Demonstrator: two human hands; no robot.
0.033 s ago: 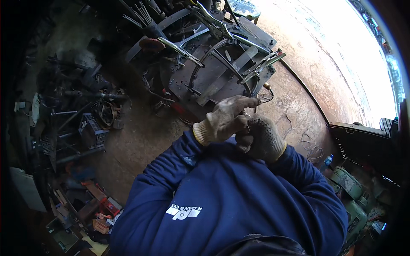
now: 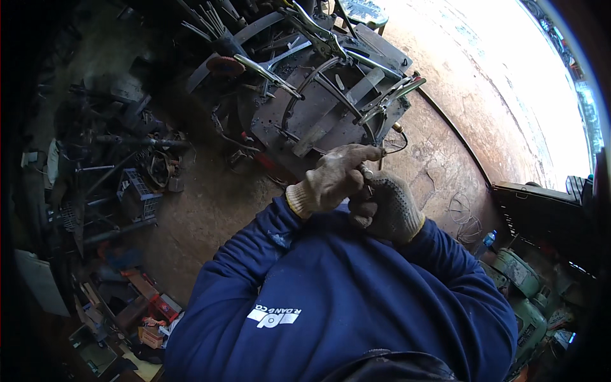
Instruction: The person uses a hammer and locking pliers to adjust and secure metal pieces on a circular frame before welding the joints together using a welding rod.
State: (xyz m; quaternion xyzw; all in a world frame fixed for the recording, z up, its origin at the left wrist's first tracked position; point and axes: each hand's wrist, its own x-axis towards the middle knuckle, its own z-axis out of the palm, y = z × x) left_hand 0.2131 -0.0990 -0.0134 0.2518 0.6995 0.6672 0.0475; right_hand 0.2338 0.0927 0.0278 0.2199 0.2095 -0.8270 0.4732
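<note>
Both my hands wear pale knitted work gloves and meet in front of my chest. My left hand [image 2: 331, 177] is closed, its thumb and fingers on a small shiny metal piece [image 2: 367, 173] whose kind I cannot make out. My right hand [image 2: 393, 207], in a glove with dark grip dots, is curled closed against the same piece from the other side. Most of the piece is hidden by the fingers. Just beyond the left fingertips a thin dark curved line [image 2: 405, 145] runs up to a brass-coloured end [image 2: 398, 128] beside the metal worktable [image 2: 267, 124].
Locking pliers [image 2: 270, 77], a wrench [image 2: 289, 54], a reddish disc [image 2: 226, 66] and curved metal bars lie on the table. Beyond its right side, a dark hose [image 2: 452, 130] crosses the floor. A crate [image 2: 140, 194] and scrap stand left; a green machine [image 2: 528, 325] stands right.
My hands have shifted very slightly, and a little more of the shiny metal piece shows between them. The table and the tools on it look the same.
</note>
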